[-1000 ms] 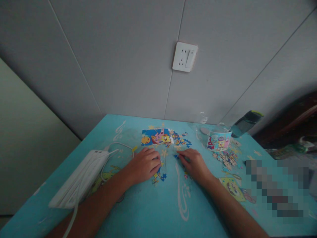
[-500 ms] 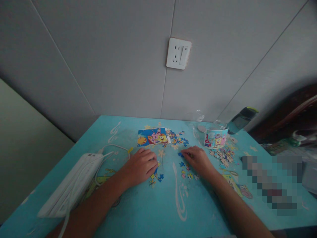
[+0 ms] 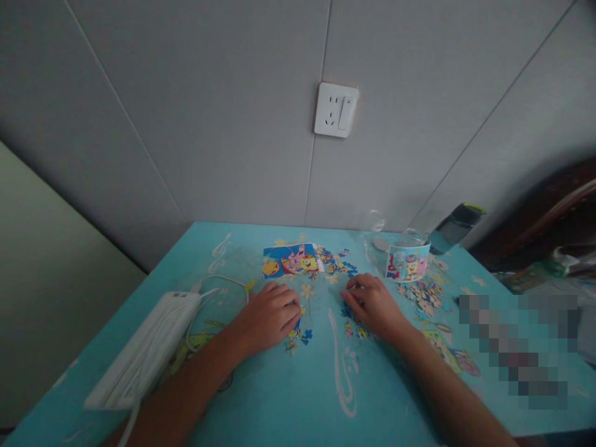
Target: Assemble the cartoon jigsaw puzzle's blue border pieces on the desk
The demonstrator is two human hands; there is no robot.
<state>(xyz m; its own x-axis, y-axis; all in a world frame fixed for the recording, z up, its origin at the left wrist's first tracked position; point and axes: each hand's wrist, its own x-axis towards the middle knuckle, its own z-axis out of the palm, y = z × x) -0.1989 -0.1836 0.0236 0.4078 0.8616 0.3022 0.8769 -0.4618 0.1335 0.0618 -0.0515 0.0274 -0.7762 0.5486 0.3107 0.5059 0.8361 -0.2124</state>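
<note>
My left hand point(image 3: 270, 313) lies knuckles-up on the turquoise table point(image 3: 288, 397), fingers curled down over small loose puzzle pieces point(image 3: 298, 335). What the fingers hold is hidden. My right hand point(image 3: 372, 304) rests a little to the right, its fingers bent and bunched over more loose pieces point(image 3: 354, 330). Just beyond both hands lies a cartoon picture card point(image 3: 291, 259), with a joined patch of blue puzzle pieces point(image 3: 339, 267) at its right end.
A clear cup with a cartoon label point(image 3: 407, 262) stands at the back right beside a heap of pieces point(image 3: 423, 292). A dark bottle point(image 3: 455, 225) leans by the wall. A white power strip with its cord point(image 3: 149, 347) lies at the left. A wall socket point(image 3: 336, 110) is above.
My right hand has drawn back slightly toward me and its fingers have curled in over the pieces. My left hand has stayed almost still. The view has shifted a little.
</note>
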